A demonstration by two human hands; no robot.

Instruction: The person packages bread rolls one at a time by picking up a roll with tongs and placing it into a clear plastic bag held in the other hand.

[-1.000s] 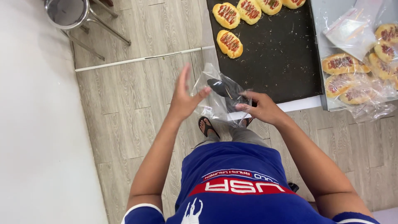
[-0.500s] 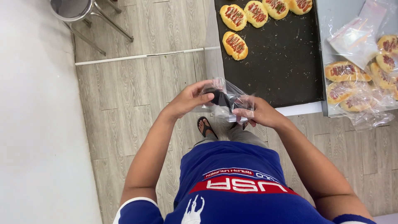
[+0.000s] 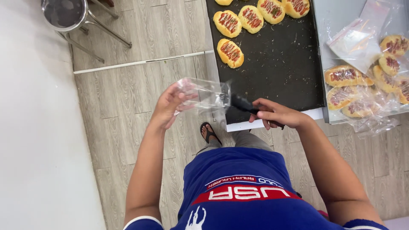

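My left hand pinches one side of a clear plastic bag, held in the air just left of the black baking tray. My right hand is closed on a black tool whose end points at the bag's mouth, over the tray's near edge. Several round buns with red sauce stripes lie at the tray's far left. The bag looks empty.
Bagged buns and loose clear bags cover the grey surface right of the tray. A metal stool stands at top left beside a white wall. My sandalled foot rests on the wooden floor.
Both hands were together on the bag in front of my body. They have since drawn apart: the left hand went left with the bag, the right hand went right with the black tool.
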